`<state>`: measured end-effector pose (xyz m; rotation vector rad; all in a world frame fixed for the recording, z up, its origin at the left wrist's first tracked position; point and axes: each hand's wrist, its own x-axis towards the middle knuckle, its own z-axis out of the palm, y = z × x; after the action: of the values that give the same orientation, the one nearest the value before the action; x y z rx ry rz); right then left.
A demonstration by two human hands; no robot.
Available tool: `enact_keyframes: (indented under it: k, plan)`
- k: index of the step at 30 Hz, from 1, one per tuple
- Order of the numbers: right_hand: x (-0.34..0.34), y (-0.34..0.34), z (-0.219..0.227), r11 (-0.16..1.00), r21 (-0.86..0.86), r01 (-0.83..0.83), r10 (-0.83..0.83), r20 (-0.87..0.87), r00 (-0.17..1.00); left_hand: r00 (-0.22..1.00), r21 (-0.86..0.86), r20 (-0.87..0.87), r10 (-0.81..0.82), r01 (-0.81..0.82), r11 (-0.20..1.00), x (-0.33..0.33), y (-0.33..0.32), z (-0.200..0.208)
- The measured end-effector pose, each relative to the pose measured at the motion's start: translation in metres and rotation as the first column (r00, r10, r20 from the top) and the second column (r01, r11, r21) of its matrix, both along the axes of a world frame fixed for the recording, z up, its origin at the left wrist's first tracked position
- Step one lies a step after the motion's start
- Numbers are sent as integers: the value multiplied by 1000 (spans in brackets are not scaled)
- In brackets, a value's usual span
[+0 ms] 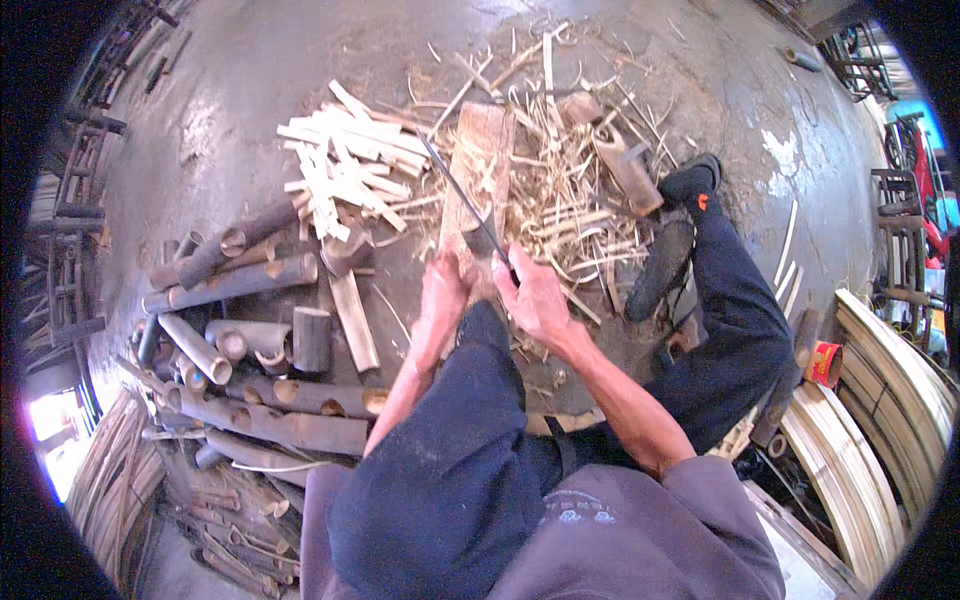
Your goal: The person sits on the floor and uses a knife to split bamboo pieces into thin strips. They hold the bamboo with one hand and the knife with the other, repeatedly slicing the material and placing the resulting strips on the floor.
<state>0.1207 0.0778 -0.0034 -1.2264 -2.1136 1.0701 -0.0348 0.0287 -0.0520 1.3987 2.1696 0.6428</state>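
Long, slim, dark-bladed knife (461,190) is slanting across the middle of the scene, its handle end pointing near and right, its tip far and left. Just left of the handle, a short grey piece (481,238) with a pale upper edge, apparently bamboo, is showing close to the blade; contact between them is not reading clearly. Brown, worn wooden block (487,128) is lying lengthwise, near to far, below both.

Sticks (350,160) L of wd block (484,130), shavings (575,190) R, bamboo tubes (240,285) btm L, slats (835,460) btm R
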Motion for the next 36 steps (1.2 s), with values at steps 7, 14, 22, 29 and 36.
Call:
enact_keyframes:
  k: [7,14,22,29,36]
  plan:
    - [11,4,54,997,-79,13,-23,-139,990,966,360,247,-71,-23,933,-1,24,30]
    - [12,-6,-25,989,-148,20,-20,0,1000,988,203,-50,-146,154,967,3,8,-35]
    - [92,38,-41,941,-183,284,-231,265,936,917,108,327,227,-275,955,-5,40,-4]
    - [90,2,-16,977,-128,171,-145,188,971,285,-123,902,324,-551,826,-38,-19,8]
    - [59,14,-19,982,62,-181,151,328,933,-55,-295,954,296,-367,882,25,-28,59]
